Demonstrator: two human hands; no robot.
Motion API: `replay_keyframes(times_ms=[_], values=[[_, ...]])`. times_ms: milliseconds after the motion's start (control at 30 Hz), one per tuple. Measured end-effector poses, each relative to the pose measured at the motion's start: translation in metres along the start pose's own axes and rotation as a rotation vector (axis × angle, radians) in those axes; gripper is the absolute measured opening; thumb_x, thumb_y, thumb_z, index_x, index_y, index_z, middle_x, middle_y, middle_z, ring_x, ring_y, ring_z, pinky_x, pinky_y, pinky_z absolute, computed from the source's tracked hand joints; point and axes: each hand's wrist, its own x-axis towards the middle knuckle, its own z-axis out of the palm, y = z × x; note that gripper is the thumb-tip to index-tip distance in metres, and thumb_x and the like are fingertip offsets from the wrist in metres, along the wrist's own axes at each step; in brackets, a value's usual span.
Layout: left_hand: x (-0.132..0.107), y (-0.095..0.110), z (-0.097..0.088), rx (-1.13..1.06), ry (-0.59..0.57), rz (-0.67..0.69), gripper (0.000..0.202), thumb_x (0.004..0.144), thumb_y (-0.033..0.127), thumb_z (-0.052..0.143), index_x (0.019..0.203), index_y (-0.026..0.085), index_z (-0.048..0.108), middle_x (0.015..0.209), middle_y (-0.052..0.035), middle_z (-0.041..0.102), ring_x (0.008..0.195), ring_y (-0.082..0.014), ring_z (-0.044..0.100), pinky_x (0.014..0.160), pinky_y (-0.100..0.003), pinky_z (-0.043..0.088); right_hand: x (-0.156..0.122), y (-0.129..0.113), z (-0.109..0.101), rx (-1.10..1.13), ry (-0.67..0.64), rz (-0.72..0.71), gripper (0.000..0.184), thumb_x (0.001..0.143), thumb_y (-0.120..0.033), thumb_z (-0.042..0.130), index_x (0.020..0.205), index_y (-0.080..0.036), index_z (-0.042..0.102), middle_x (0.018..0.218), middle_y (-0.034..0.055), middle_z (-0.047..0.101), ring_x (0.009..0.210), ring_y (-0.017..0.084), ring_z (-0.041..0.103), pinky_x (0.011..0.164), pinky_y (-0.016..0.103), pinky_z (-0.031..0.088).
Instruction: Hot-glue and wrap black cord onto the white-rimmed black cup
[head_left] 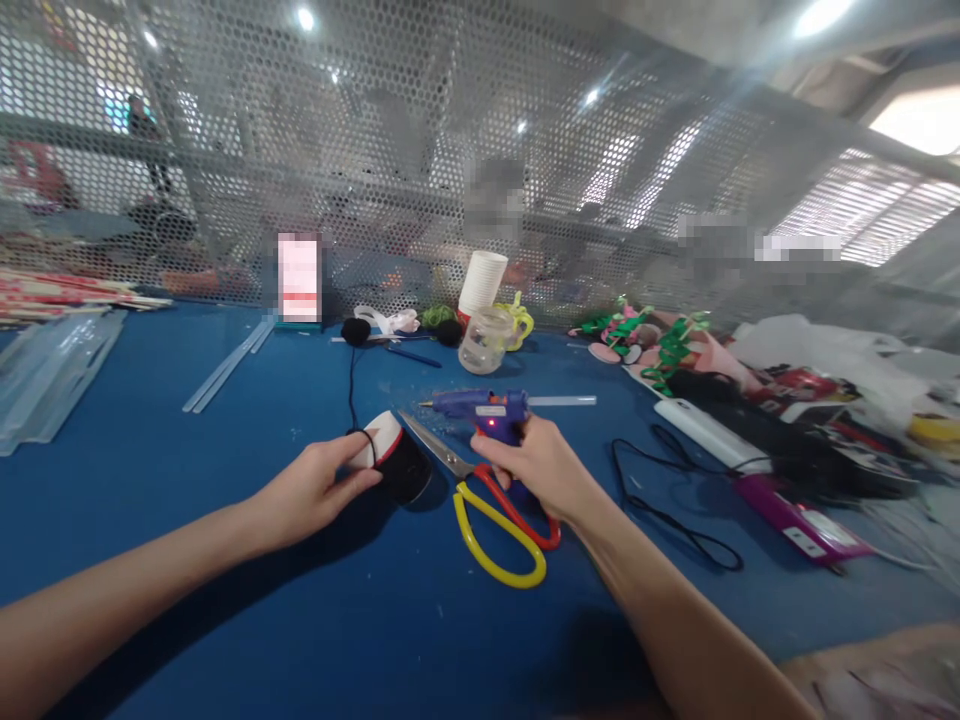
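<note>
Blue tabletop (225, 610) before perforated metal screen (375, 150), left hand (311, 495) pinching a black-and-white piece (397, 462), right hand (544, 472) gripping blue glue gun (480, 408).

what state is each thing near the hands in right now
left hand, gripping the black and white piece
black and white piece, resting on the table
right hand, closed around the glue gun
glue gun, red light on, nozzle pointing left
scissors, lying flat on the table
paper cups, stacked upright
</note>
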Motion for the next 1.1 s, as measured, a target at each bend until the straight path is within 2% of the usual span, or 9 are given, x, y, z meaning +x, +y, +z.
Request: replay_keyframes(times_ms=[167,367,500,600,733,800,900,1000,1100], values=[[-0.003,0.004,0.001,0.102,0.042,0.105,0.017,0.080,0.024,0.037,0.068,0.015,0.044,0.067,-0.0022,0.051,0.060,-0.0135,0.048,0.056,-0.023,0.040,0.022,0.016,-0.004,0.045,0.158,0.041,0.019,0.063,-0.033,0.056,0.063,-0.014,0.056,0.063,0.0033,0.061,0.054,0.011,0.054,0.052,0.022,0.041],[-0.004,0.003,0.005,0.223,0.110,0.227,0.019,0.079,0.017,0.042,0.096,0.013,0.048,0.091,-0.0098,0.058,0.082,-0.0189,0.055,0.072,-0.030,0.045,0.036,0.029,0.002,-0.154,0.127,0.134,0.040,0.071,-0.045,0.045,0.044,-0.016,0.049,0.039,0.0021,0.052,0.035,0.010,0.047,0.041,0.022,0.038],[-0.005,0.005,0.007,0.323,0.120,0.295,0.027,0.078,0.014,0.044,0.104,0.011,0.047,0.098,-0.0130,0.059,0.092,-0.0231,0.054,0.077,-0.035,0.046,0.044,0.038,0.004,-0.309,0.149,0.145,0.044,0.071,-0.050,0.043,0.039,-0.019,0.043,0.035,0.0030,0.050,0.036,0.014,0.051,0.042,0.024,0.039],[-0.006,0.007,0.007,0.377,0.126,0.347,0.026,0.077,0.012,0.046,0.102,0.008,0.049,0.095,-0.0142,0.061,0.093,-0.0253,0.055,0.078,-0.038,0.046,0.044,0.035,0.003,-0.424,0.206,0.085,0.038,0.070,-0.043,0.049,0.041,-0.019,0.043,0.044,0.0070,0.055,0.053,0.021,0.058,0.053,0.030,0.042],[-0.006,0.007,0.008,0.396,0.166,0.434,0.034,0.076,0.010,0.048,0.109,0.008,0.044,0.100,-0.0152,0.060,0.094,-0.0248,0.055,0.080,-0.038,0.046,0.031,0.006,0.005,-0.514,0.307,-0.115,0.018,0.069,-0.033,0.054,0.065,-0.017,0.056,0.088,0.0131,0.060,0.095,0.026,0.050,0.080,0.036,0.036],[-0.006,0.006,0.009,0.402,0.179,0.458,0.035,0.076,0.010,0.048,0.111,0.008,0.043,0.099,-0.0148,0.061,0.092,-0.0246,0.056,0.078,-0.038,0.047,0.021,-0.016,0.012,-0.498,0.262,-0.266,0.018,0.074,-0.035,0.049,0.071,-0.019,0.058,0.098,0.0073,0.057,0.097,0.018,0.049,0.084,0.030,0.035],[-0.006,0.006,0.010,0.413,0.197,0.472,0.030,0.075,0.010,0.048,0.105,0.010,0.046,0.095,-0.0136,0.062,0.087,-0.0242,0.058,0.074,-0.037,0.049,0.008,-0.046,0.030,-0.436,0.042,-0.607,0.027,0.079,-0.035,0.043,0.068,-0.016,0.061,0.099,0.0084,0.057,0.096,0.017,0.048,0.085,0.031,0.035],[-0.006,0.008,0.010,0.431,0.198,0.477,0.014,0.075,0.009,0.048,0.088,0.010,0.053,0.086,-0.0131,0.063,0.080,-0.0236,0.059,0.069,-0.036,0.050,0.005,-0.060,0.051,-0.499,-0.147,-0.598,0.040,0.080,-0.039,0.040,0.056,-0.015,0.061,0.100,0.0118,0.057,0.102,0.022,0.045,0.087,0.036,0.033],[-0.007,0.009,0.010,0.437,0.184,0.486,0.012,0.075,0.010,0.047,0.085,0.010,0.054,0.085,-0.0122,0.063,0.080,-0.0228,0.058,0.069,-0.035,0.049,0.008,-0.059,0.061,-0.402,-0.230,-0.531,0.030,0.077,-0.031,0.047,0.054,-0.014,0.060,0.099,0.0119,0.058,0.097,0.021,0.049,0.083,0.034,0.036]])
